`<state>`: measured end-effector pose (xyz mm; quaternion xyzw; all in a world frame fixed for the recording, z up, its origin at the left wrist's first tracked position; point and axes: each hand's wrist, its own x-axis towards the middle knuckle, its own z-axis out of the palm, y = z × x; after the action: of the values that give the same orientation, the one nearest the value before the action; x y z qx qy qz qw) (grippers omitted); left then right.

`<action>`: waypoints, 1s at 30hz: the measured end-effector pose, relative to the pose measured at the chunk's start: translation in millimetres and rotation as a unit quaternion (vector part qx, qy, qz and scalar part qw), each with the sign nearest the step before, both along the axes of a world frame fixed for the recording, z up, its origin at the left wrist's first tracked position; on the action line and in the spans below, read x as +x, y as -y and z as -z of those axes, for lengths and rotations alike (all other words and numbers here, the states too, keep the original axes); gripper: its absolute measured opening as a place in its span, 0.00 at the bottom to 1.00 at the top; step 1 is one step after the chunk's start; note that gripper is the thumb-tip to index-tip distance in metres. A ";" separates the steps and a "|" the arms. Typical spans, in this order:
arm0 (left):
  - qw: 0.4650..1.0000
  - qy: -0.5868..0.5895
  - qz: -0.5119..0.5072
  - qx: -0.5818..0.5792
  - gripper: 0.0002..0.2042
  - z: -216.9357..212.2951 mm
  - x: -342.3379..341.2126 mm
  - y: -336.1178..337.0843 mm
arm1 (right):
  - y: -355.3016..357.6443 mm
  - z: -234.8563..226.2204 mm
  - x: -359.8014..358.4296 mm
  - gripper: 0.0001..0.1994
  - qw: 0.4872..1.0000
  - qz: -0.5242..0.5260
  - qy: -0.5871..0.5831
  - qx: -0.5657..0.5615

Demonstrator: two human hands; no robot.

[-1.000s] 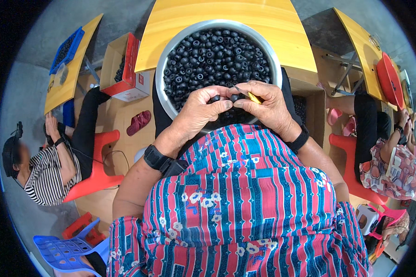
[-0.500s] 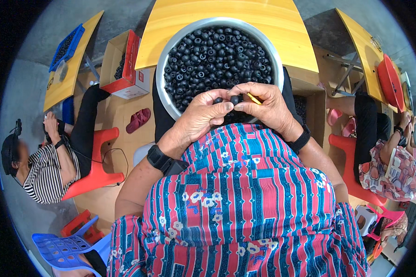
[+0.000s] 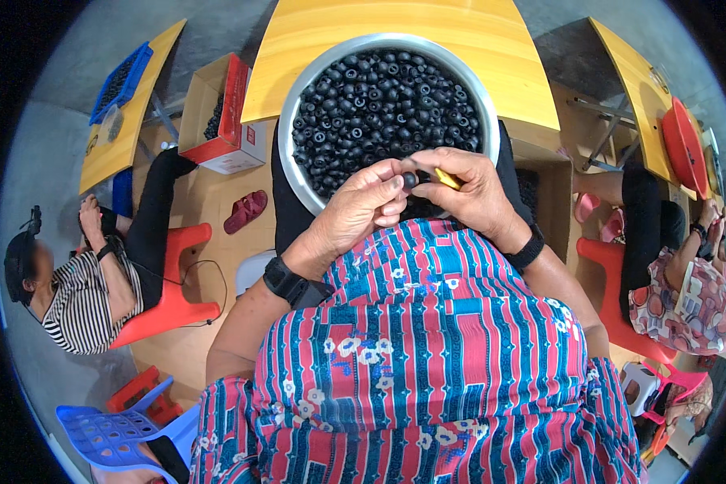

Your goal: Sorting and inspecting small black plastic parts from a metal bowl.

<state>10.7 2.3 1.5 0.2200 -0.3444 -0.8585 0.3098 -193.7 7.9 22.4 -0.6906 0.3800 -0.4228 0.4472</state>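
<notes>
A wide metal basin (image 3: 492, 121) full of small round black pieces (image 3: 371, 105), many with a hole in one end, lies in front of me. Over its near edge, my left hand (image 3: 355, 206) pinches one black piece (image 3: 410, 180) between thumb and fingers. My right hand (image 3: 480, 198) is closed round a small tool with a yellow handle (image 3: 448, 179). The tool's tip is blurred near the piece, so I cannot tell whether it touches. Both hands are close together, fingertips nearly meeting.
The basin's far side overlaps a yellow table (image 3: 403, 16). A red-and-white carton (image 3: 238, 141) stands left of it, an open carton (image 3: 552, 189) to the right. People sit on red stools (image 3: 173, 282) at both sides. A pink slipper (image 3: 244, 211) lies on the floor.
Two black pieces showed at my fingertips before; now one shows. The tool's thin metal tip has blurred, and the yellow handle has turned in my right fingers.
</notes>
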 end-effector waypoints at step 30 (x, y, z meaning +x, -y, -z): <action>0.997 -0.006 -0.033 -0.062 0.14 0.6 5.0 -1.3 | -1.9 -12.3 -4.6 0.10 0.971 0.007 -0.180 -0.158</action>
<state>15.7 3.6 0.8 0.2062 -0.3875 -0.8260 0.3535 -198.2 9.8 34.7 -0.8148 0.3872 -0.3494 0.2534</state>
